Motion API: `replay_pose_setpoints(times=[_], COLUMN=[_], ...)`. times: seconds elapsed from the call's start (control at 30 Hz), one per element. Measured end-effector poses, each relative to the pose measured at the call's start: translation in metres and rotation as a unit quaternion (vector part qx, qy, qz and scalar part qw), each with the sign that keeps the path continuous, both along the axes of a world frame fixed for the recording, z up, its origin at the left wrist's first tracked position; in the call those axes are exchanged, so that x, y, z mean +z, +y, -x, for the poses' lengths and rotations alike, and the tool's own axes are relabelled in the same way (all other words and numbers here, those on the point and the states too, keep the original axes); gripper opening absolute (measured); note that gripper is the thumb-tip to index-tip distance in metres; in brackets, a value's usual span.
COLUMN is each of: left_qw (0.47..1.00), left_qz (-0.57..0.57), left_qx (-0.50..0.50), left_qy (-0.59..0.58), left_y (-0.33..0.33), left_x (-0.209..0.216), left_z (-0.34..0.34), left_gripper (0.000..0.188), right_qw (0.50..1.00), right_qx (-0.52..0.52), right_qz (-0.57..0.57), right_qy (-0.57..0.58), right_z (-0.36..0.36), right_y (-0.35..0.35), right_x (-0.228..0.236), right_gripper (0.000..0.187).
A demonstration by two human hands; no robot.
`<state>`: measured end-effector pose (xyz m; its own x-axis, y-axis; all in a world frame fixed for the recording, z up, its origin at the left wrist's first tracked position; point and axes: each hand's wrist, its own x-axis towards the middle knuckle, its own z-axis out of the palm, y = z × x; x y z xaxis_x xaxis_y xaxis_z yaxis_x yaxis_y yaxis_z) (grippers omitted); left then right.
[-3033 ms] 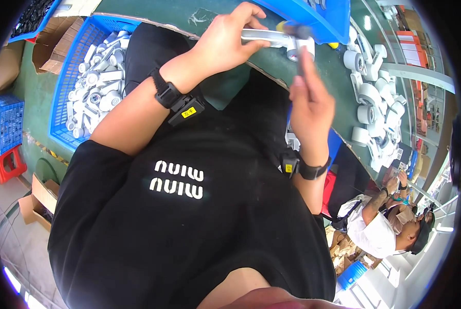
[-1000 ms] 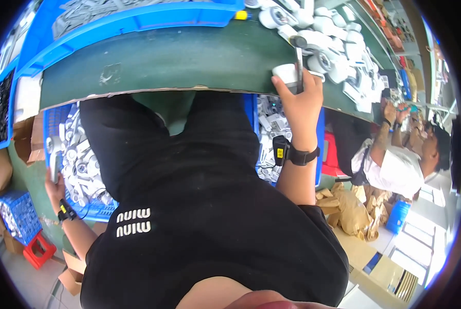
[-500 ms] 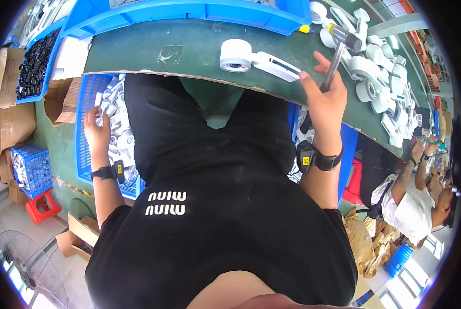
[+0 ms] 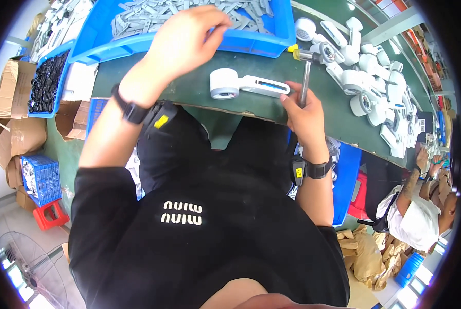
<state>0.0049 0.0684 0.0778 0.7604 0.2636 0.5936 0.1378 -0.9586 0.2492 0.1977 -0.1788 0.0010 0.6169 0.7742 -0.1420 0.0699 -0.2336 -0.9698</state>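
White fan-shaped part (image 4: 251, 81) lies on the green bench (image 4: 192, 88), near its front edge: round head to the left, slotted handle pointing right. Right hand (image 4: 307, 119) at the handle's far end, thumb and forefinger narrowed about the tip, apparently touching it; same hand holds a hammer (image 4: 305, 82), shaft upright in the view, head toward the bench's far side. Left hand (image 4: 185, 44) over the near rim of a large blue tray (image 4: 253, 45), fingers curled, thumb a little apart from them; cannot tell whether anything is between the fingertips. Tray holds many flat grey strips (image 4: 137, 19). Right of the hammer, a loose pile of white parts (image 4: 352, 81), similar in form, spread along the bench. Far left, a smaller blue tray filled with black pieces (image 4: 46, 85). Co-worker in a white shirt (image 4: 414, 221) at the right, arms toward the bench.
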Motion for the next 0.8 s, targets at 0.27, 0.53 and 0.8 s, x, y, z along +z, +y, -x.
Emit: replay_pose_setpoints(times=[0.27, 0.53, 0.8], left_qw=[0.974, 0.930, 0.978], left_qz=[0.035, 0.024, 0.004], left_qx=[-0.059, -0.055, -0.031], left_qy=[0.215, 0.363, 0.204], left_y=[0.071, 0.109, 0.046], left_x=[0.001, -0.038, 0.012], left_z=[-0.125, -0.171, -0.100], left_gripper=[0.020, 0.022, 0.015], right_qw=[0.998, 0.996, 0.994], right_qx=[-0.011, -0.004, -0.052], right_qz=[-0.031, -0.042, -0.069], right_qy=[0.056, 0.080, 0.063], right_z=[-0.002, -0.003, 0.004], right_y=[-0.009, -0.015, -0.010], right_x=[-0.004, -0.006, -0.004], right_gripper=[0.032, 0.029, 0.042])
